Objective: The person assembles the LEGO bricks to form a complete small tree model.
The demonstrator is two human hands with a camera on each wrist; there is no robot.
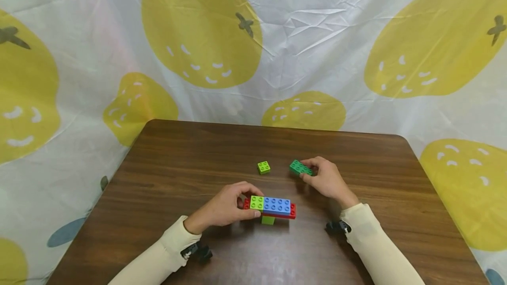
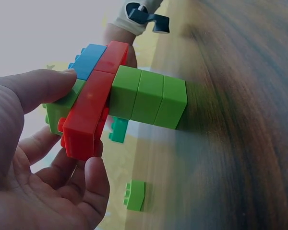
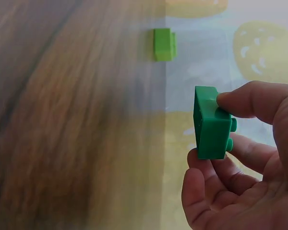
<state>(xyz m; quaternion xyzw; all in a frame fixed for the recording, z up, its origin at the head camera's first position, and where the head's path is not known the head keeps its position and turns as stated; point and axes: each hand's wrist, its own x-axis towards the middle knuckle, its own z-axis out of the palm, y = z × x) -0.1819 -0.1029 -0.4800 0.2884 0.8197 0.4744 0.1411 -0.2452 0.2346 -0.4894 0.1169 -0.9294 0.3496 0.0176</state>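
My left hand [image 1: 225, 206] holds the left end of a toy brick build, thumb in front and fingers behind. On top of the build sit a lime brick [image 1: 256, 202] and a blue brick [image 1: 277, 205], side by side over a red layer [image 2: 89, 108]. Below the red, a column of three lime bricks [image 2: 149, 97] stands on the table. My right hand [image 1: 326, 177] pinches a dark green brick [image 3: 212, 125] between thumb and fingers, its studs facing up in the head view. A small lime brick [image 1: 263, 167] lies on the table between and beyond the hands.
The brown wooden table [image 1: 190, 144] ends at a far edge with rounded corners. Behind it hangs a white cloth [image 1: 309, 52] printed with yellow fruit. Black devices are strapped to both wrists.
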